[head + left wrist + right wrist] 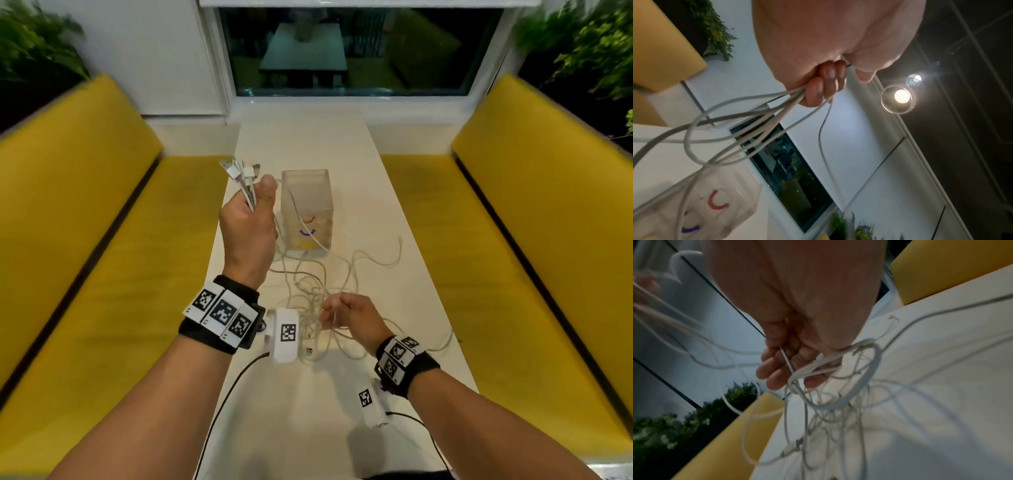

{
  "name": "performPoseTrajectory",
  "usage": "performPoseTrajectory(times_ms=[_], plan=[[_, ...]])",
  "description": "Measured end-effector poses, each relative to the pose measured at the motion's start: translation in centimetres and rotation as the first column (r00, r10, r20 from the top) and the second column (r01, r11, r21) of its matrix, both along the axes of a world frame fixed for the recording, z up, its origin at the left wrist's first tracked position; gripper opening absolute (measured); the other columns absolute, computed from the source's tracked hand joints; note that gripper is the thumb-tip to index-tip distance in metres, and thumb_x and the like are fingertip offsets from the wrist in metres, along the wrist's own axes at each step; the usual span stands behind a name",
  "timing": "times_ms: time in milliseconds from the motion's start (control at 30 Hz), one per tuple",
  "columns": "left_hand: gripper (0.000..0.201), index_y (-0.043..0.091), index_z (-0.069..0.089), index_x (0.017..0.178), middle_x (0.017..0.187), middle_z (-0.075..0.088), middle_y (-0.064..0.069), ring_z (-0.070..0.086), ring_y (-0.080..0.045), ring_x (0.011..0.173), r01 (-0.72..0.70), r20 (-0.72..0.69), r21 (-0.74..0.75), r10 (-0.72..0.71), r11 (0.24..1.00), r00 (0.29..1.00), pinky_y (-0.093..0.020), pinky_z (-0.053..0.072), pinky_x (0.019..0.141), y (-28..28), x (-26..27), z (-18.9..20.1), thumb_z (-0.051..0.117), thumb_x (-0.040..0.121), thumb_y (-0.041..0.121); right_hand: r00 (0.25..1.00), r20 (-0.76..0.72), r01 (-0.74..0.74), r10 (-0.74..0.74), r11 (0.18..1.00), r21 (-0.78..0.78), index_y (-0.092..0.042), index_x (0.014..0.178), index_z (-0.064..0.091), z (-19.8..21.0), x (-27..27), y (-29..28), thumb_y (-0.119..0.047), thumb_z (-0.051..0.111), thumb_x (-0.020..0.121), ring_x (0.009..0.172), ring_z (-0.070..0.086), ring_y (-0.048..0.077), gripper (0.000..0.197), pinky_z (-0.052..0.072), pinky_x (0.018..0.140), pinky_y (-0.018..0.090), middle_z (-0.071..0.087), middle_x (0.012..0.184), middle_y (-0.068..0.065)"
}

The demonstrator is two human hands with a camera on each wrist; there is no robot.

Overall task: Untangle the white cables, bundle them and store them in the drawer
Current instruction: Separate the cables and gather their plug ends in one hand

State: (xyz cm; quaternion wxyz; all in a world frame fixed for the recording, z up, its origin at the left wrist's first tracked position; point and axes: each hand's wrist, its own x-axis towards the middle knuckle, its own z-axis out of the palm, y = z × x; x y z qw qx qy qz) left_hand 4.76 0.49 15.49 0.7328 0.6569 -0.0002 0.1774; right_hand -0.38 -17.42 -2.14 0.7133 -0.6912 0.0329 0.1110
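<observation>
**Cables gathered at one end, tangled at the other**

Cables (318,274), all white, run from the left hand (250,219) down to a loose tangle on the surface (394,308) in front of the translucent drawer box (307,209). The left hand is raised beside the box, on its left, fingers (819,91) curled tight round a bunch of strands, with the plug ends (239,169) fanning out above the fist. The right hand (349,313) sits nearer the person than the box, low over the tangle, fingers (772,369) curled and threaded through several loops, thumb pressing one strand.

Loops spread right of the box toward the surface's right edge, and one strand reaches close to that edge near the right wrist. Behind the box the surface runs bare to the window (359,51). Yellow benches (85,222) flank both long edges, leaving the surface narrow; the box stands left of its middle line.

A strand crosses the box's front over the red, blue and yellow curved marks (306,233). Whether any drawer is open cannot be told through the frosted wall. The wrist views are blurred: single cables in the tangle cannot be followed, and a connector (797,444) low in the right wrist view is too soft to identify. The left wrist unit (284,335) hides part of the tangle.
</observation>
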Motion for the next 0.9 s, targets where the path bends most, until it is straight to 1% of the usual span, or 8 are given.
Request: performPoseTrajectory(times_ms=[133,200,267,433,500,667,767,900], plan=[[0.045,0.006,0.064,0.089,0.078,0.067,-0.022,0.065,-0.040,0.070,-0.046,-0.043,0.134,0.052,0.990,0.998,-0.057,0.049,0.059,-0.3,-0.5,-1.8,0.063,0.094,0.051,0.997,0.068,0.023,-0.024,1.000,0.021,0.001,0.093,0.064,3.6,0.8,0.1,-0.007,0.043,0.106,0.053,0.056,0.016,0.026,0.044,0.055,0.019,0.065,0.072,0.012],[0.020,0.013,0.068,0.088,0.067,0.068,0.002,0.064,-0.013,0.059,-0.008,-0.031,0.172,0.013,0.985,0.999,-0.036,0.049,0.052,-0.7,-0.9,-2.3,0.065,0.097,0.031,0.996,0.083,0.036,-0.040,0.998,0.048,-0.003,0.093,0.065,5.2,1.1,0.2,-0.009,0.043,0.107,0.051,0.050,0.014,0.027,0.042,0.052,0.019,0.062,0.067,0.010],[0.027,0.016,0.059,0.071,0.049,0.053,0.016,0.043,0.000,0.046,0.089,-0.045,0.224,-0.081,0.971,0.996,-0.018,0.037,0.050,-1.4,-1.6,-2.8,0.066,0.097,0.018,0.994,0.098,0.041,-0.047,0.997,0.063,-0.005,0.094,0.064,6.5,1.3,0.5,-0.013,0.043,0.107,0.050,0.046,0.014,0.027,0.039,0.051,0.020,0.059,0.064,0.009],[0.034,-0.007,0.061,0.081,0.058,0.064,-0.013,0.063,-0.023,0.045,0.331,-0.189,0.282,-0.286,0.901,0.939,-0.030,0.051,0.046,-2.8,-2.9,-3.8,0.074,0.091,0.022,0.987,0.156,-0.050,0.038,0.996,0.070,-0.014,0.124,0.067,8.2,1.7,1.7,-0.017,0.047,0.107,0.058,0.047,0.016,0.027,0.037,0.054,0.025,0.056,0.062,0.005],[0.028,-0.001,0.063,0.078,0.056,0.066,-0.008,0.064,-0.021,0.045,0.291,-0.205,0.327,-0.234,0.899,0.950,-0.029,0.051,0.048,-2.8,-2.4,-4.1,0.073,0.091,0.021,0.982,0.180,-0.079,0.064,0.994,0.073,-0.012,0.128,0.066,8.4,1.8,1.9,-0.015,0.047,0.106,0.058,0.048,0.016,0.029,0.039,0.053,0.023,0.056,0.061,0.003],[0.023,0.016,0.067,0.071,0.057,0.062,0.006,0.054,-0.010,0.051,0.210,-0.209,0.423,-0.130,0.882,0.969,-0.029,0.049,0.056,-2.2,-1.4,-4.6,0.076,0.087,0.030,0.971,0.230,-0.087,0.071,0.995,0.058,0.000,0.106,0.067,8.4,1.8,1.7,-0.010,0.048,0.105,0.057,0.047,0.017,0.022,0.039,0.053,0.022,0.057,0.069,0.017],[0.027,0.006,0.064,0.069,0.059,0.061,-0.001,0.052,-0.009,0.051,0.154,-0.160,0.405,-0.096,0.901,0.982,-0.030,0.048,0.055,-2.4,-1.4,-3.8,0.071,0.090,0.021,0.979,0.197,-0.061,0.042,0.994,0.093,-0.006,0.081,0.063,8.2,1.8,2.0,-0.007,0.054,0.102,0.054,0.049,0.016,0.023,0.042,0.054,0.023,0.058,0.062,0.011],[0.031,-0.005,0.058,0.070,0.052,0.047,0.002,0.037,-0.006,0.045,0.058,-0.098,0.323,-0.028,0.944,0.995,-0.022,0.036,0.047,-2.2,-0.9,-2.7,0.070,0.091,0.015,0.988,0.140,-0.072,0.064,0.996,0.053,-0.004,0.081,0.066,6.0,1.6,1.8,-0.010,0.063,0.098,0.062,0.057,0.015,0.018,0.045,0.061,0.023,0.068,0.072,0.011]])
